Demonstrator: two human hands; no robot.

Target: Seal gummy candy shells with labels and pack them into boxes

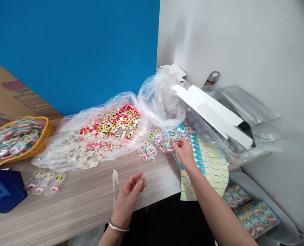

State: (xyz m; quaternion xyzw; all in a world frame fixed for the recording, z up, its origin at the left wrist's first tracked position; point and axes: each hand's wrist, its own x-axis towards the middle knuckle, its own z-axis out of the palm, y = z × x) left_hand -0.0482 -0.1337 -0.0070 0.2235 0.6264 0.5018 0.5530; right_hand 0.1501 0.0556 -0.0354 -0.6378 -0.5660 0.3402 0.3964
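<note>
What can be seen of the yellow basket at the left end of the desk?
The yellow plastic basket sits flat on the wood-grain desk, with its left end cut off by the picture edge. It looks rectangular, with a rounded rim and lattice-patterned walls. It is heaped with clear plastic packets holding red, yellow and blue printed pieces. Behind it stands a cardboard box, though whether they touch cannot be told.

Small clear plastic packets (152, 146) with red-and-yellow cartoon prints lie in a loose, overlapping cluster on the grey-brown wood-grain tabletop (64, 212); a narrow translucent plastic strip (115, 186), apparently near-upright, stands nearer the table's edge.
</note>
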